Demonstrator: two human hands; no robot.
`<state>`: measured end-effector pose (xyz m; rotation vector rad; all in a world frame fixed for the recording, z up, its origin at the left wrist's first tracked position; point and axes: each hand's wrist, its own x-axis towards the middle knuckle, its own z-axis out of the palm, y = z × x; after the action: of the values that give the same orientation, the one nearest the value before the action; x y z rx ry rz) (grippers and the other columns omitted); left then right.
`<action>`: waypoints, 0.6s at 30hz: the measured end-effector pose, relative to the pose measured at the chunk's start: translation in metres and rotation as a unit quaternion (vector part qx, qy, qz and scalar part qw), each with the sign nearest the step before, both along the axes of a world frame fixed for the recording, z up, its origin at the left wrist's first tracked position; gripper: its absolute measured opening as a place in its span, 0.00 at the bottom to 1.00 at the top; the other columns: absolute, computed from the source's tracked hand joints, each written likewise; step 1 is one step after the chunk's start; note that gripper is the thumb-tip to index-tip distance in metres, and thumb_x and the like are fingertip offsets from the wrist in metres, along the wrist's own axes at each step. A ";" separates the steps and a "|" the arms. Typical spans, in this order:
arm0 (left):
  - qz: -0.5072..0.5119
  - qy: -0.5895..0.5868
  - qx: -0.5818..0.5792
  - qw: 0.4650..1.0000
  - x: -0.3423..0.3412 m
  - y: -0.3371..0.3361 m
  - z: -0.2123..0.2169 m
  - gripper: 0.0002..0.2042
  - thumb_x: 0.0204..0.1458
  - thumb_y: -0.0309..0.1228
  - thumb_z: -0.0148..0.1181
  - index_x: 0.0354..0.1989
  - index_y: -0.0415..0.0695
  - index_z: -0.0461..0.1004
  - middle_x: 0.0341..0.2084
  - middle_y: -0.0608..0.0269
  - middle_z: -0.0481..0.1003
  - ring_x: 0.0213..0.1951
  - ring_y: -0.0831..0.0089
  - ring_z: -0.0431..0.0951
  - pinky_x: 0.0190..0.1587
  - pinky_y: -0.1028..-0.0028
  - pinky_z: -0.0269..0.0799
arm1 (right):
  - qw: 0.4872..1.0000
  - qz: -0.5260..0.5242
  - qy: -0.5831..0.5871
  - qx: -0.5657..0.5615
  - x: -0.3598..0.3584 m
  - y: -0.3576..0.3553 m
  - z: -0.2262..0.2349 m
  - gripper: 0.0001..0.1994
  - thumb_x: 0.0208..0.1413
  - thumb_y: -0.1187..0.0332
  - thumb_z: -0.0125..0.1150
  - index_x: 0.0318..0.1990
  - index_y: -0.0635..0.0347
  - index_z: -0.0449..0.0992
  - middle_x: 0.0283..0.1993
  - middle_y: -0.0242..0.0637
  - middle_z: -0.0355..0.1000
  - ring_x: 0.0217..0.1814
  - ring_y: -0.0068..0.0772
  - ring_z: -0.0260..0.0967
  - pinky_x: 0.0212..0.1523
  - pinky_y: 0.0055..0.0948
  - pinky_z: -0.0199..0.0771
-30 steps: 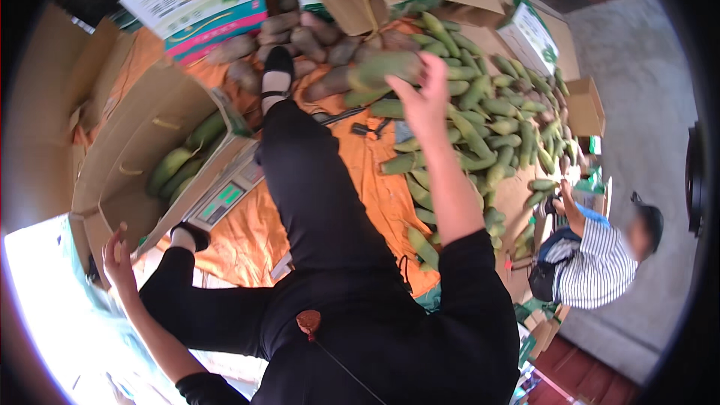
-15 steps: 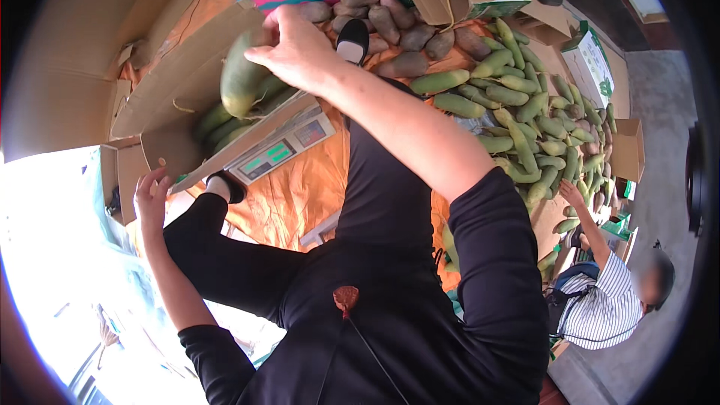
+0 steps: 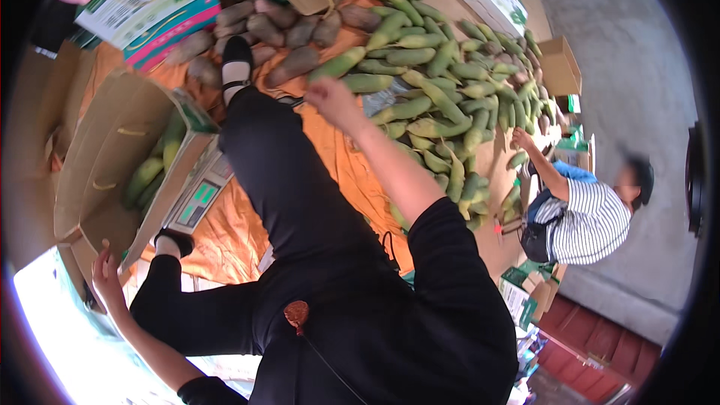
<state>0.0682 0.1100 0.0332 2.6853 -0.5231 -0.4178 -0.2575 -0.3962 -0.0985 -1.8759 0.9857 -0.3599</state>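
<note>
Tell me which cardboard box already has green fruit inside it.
The open brown cardboard box at the person's left, beside the scale. Green fruits lie inside it; the other boxes around the pile show none inside.

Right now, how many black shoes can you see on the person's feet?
2. One black shoe is on the outstretched foot by the brown tubers; the other black shoe is beside the weighing scale. Neither looks hidden.
</note>
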 end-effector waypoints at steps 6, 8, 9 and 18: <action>-0.019 -0.010 -0.037 0.999 -0.001 -0.019 -0.008 0.14 0.57 0.32 0.53 0.48 0.38 0.75 0.44 0.57 0.75 0.47 0.65 0.75 0.52 0.68 0.68 | 0.956 0.028 0.280 0.078 -0.145 0.067 -0.114 0.13 0.48 0.59 0.63 0.34 0.57 0.71 0.36 0.46 0.74 0.43 0.50 0.72 0.42 0.44 0.71; -0.014 -0.006 -0.039 0.999 0.000 -0.022 -0.014 0.14 0.58 0.33 0.53 0.49 0.38 0.75 0.45 0.57 0.75 0.47 0.65 0.75 0.52 0.68 0.69 | 0.954 -0.005 0.291 0.068 -0.184 0.083 -0.135 0.12 0.47 0.60 0.64 0.34 0.58 0.73 0.35 0.46 0.75 0.41 0.49 0.73 0.41 0.42 0.71; 0.001 -0.009 -0.036 0.999 0.001 -0.020 -0.014 0.15 0.58 0.33 0.53 0.49 0.38 0.75 0.45 0.57 0.74 0.48 0.65 0.75 0.52 0.68 0.69 | 0.953 -0.027 0.295 0.058 -0.194 0.089 -0.139 0.12 0.46 0.62 0.65 0.33 0.59 0.76 0.34 0.45 0.75 0.39 0.47 0.73 0.41 0.40 0.71; -0.003 -0.067 -0.014 0.998 0.015 0.003 -0.012 0.14 0.59 0.33 0.50 0.48 0.41 0.76 0.44 0.57 0.75 0.45 0.65 0.75 0.48 0.70 0.71 | 0.924 -0.128 0.342 0.118 -0.228 0.066 -0.135 0.12 0.45 0.63 0.64 0.34 0.61 0.77 0.37 0.47 0.75 0.42 0.48 0.73 0.44 0.40 0.72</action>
<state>0.0831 0.1131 0.0217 2.6983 -0.5715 -0.2323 -0.4857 -0.3298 -0.2331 -1.6680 1.6666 0.2896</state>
